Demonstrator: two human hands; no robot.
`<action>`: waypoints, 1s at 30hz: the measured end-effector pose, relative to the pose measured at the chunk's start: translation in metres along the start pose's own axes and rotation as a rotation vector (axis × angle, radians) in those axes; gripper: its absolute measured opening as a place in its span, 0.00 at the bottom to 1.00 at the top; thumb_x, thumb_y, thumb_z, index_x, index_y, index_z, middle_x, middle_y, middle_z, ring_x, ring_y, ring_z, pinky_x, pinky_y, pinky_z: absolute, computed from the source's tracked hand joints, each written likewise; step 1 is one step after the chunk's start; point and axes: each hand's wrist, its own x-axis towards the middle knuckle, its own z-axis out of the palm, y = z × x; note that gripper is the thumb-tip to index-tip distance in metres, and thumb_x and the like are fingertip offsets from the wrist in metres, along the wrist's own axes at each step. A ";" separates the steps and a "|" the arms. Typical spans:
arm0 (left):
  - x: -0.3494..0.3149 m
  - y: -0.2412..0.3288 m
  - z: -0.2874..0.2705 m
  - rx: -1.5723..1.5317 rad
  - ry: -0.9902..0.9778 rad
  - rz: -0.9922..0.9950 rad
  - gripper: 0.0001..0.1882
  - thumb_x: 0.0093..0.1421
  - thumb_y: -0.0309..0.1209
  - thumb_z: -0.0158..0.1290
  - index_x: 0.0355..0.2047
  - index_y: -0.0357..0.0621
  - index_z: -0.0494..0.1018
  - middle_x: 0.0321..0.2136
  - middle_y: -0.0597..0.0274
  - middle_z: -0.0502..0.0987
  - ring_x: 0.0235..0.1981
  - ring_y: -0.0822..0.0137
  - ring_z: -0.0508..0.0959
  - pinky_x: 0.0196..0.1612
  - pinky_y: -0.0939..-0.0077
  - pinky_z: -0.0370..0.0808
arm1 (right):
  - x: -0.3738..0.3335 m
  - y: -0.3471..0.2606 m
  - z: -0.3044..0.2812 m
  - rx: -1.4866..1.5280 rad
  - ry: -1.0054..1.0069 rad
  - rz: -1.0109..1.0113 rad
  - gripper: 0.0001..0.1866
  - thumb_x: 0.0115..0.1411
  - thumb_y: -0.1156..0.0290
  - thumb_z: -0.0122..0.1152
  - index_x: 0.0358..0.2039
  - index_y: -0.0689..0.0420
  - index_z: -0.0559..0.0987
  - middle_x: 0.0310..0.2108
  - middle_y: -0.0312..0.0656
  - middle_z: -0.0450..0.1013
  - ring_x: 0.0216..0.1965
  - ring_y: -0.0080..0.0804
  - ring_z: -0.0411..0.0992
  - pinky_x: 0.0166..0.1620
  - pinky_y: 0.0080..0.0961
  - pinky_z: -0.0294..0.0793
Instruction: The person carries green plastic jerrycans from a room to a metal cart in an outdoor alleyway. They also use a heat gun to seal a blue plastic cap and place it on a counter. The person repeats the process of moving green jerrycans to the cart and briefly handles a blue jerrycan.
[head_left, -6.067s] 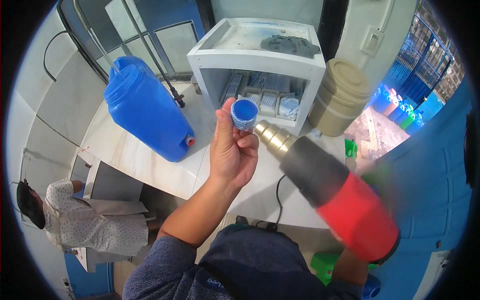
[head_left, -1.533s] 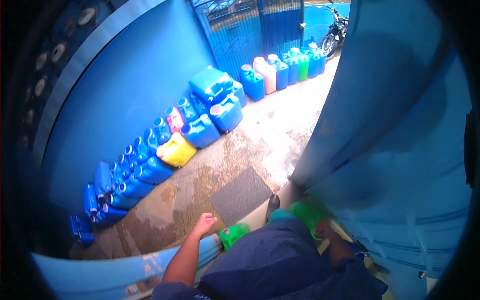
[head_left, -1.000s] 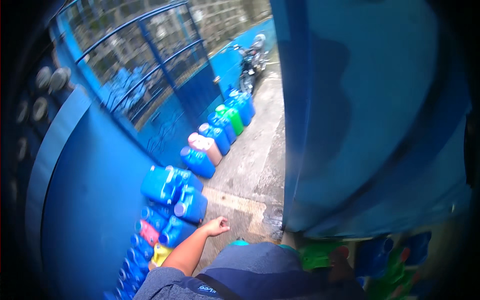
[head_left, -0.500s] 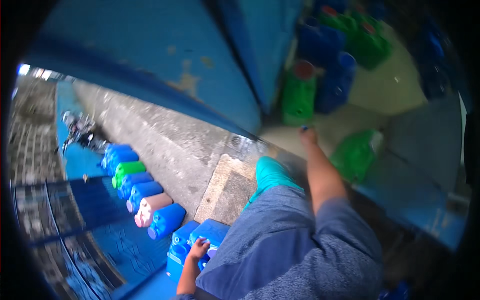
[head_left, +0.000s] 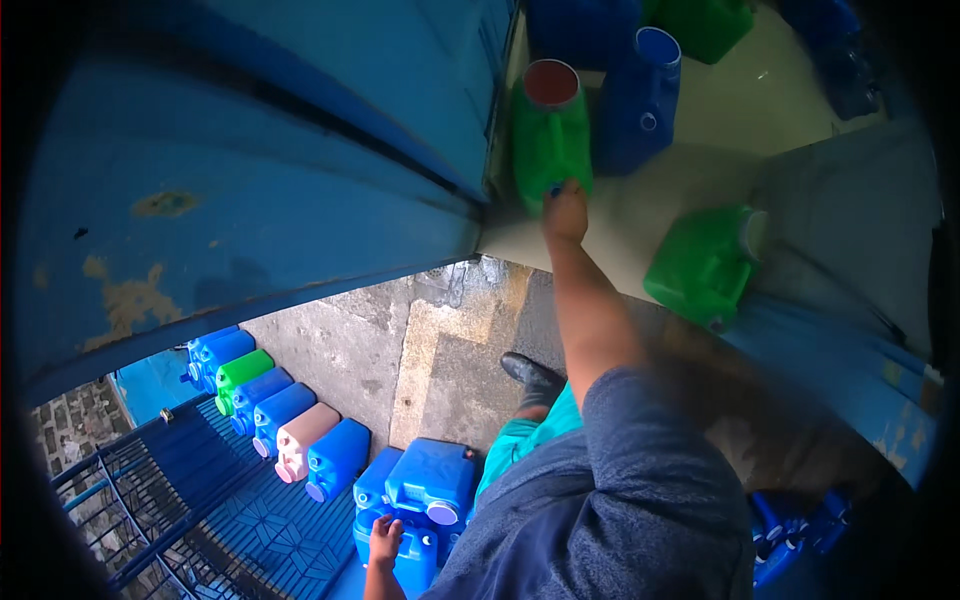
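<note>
My right hand (head_left: 567, 212) reaches forward to the near lower end of a green jug (head_left: 553, 140) with a red cap. Its fingers are closed on a small dark blue piece (head_left: 557, 188), too small to name surely, right against the jug. The jug's own tap end is hidden by the hand. At the lower left my left hand (head_left: 386, 540) has its fingers apart and holds nothing; it hovers over a blue jug (head_left: 415, 560) in a group of blue jugs.
A blue jug (head_left: 637, 105) stands beside the green one; another green jug (head_left: 705, 268) sits farther right. A row of blue, green and pink jugs (head_left: 305, 440) lines the ground at left. A blue wall panel (head_left: 250, 160) with peeling paint fills the upper left. Blue bars (head_left: 150, 540) edge the lower left.
My right hand has come up against the red-capped green jug. My left hand has moved slightly down and left, its fingers now apart. The view has turned, bringing the jugs closer.
</note>
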 end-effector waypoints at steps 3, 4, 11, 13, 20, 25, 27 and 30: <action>-0.008 0.015 0.025 0.038 -0.064 0.014 0.24 0.59 0.33 0.55 0.52 0.37 0.63 0.38 0.55 0.76 0.34 0.69 0.76 0.32 0.77 0.73 | 0.001 -0.010 0.001 -0.022 0.035 0.014 0.24 0.54 0.65 0.62 0.48 0.55 0.64 0.44 0.52 0.68 0.44 0.54 0.72 0.44 0.46 0.74; -0.012 0.019 0.032 0.031 -0.076 0.045 0.24 0.59 0.33 0.56 0.52 0.36 0.63 0.39 0.53 0.76 0.35 0.68 0.77 0.32 0.77 0.74 | 0.000 -0.014 0.000 0.022 0.026 0.053 0.24 0.54 0.64 0.62 0.48 0.56 0.64 0.44 0.52 0.68 0.44 0.54 0.72 0.43 0.46 0.74; -0.031 0.028 0.056 0.048 -0.112 0.037 0.25 0.60 0.32 0.55 0.53 0.34 0.62 0.44 0.46 0.75 0.42 0.63 0.76 0.44 0.71 0.74 | 0.009 -0.017 0.002 0.108 -0.110 0.204 0.24 0.57 0.55 0.58 0.46 0.57 0.64 0.46 0.56 0.69 0.45 0.55 0.72 0.45 0.46 0.73; -0.029 0.022 0.055 0.049 -0.119 0.051 0.25 0.60 0.32 0.55 0.53 0.34 0.61 0.44 0.46 0.75 0.42 0.63 0.76 0.45 0.72 0.74 | 0.015 -0.010 0.005 0.555 -0.288 0.489 0.26 0.58 0.51 0.55 0.47 0.58 0.64 0.46 0.55 0.69 0.44 0.53 0.73 0.45 0.46 0.73; 0.007 0.028 0.053 0.111 -0.145 0.118 0.25 0.60 0.35 0.55 0.54 0.35 0.63 0.41 0.49 0.76 0.39 0.65 0.77 0.41 0.73 0.74 | 0.015 0.009 0.036 0.712 0.004 0.446 0.39 0.61 0.36 0.30 0.51 0.64 0.64 0.43 0.48 0.73 0.43 0.46 0.73 0.43 0.49 0.72; 0.012 0.131 0.063 0.356 -0.169 0.367 0.24 0.59 0.33 0.56 0.52 0.34 0.63 0.43 0.47 0.76 0.44 0.62 0.77 0.45 0.70 0.75 | 0.018 0.009 0.035 1.642 -0.530 1.110 0.30 0.61 0.43 0.46 0.45 0.61 0.66 0.41 0.52 0.71 0.30 0.41 0.71 0.36 0.41 0.74; 0.009 0.192 0.083 0.262 -0.158 0.441 0.22 0.60 0.31 0.55 0.51 0.34 0.62 0.42 0.48 0.76 0.43 0.63 0.77 0.45 0.72 0.75 | 0.019 0.005 0.032 1.325 -0.300 1.014 0.27 0.62 0.45 0.44 0.41 0.60 0.68 0.34 0.47 0.72 0.29 0.33 0.70 0.29 0.34 0.73; -0.005 0.287 0.116 0.254 -0.193 0.544 0.21 0.61 0.29 0.54 0.52 0.35 0.62 0.42 0.49 0.75 0.43 0.63 0.77 0.45 0.72 0.75 | 0.025 -0.003 0.027 1.271 -0.225 0.921 0.30 0.61 0.40 0.43 0.38 0.60 0.69 0.28 0.43 0.70 0.25 0.28 0.69 0.24 0.26 0.72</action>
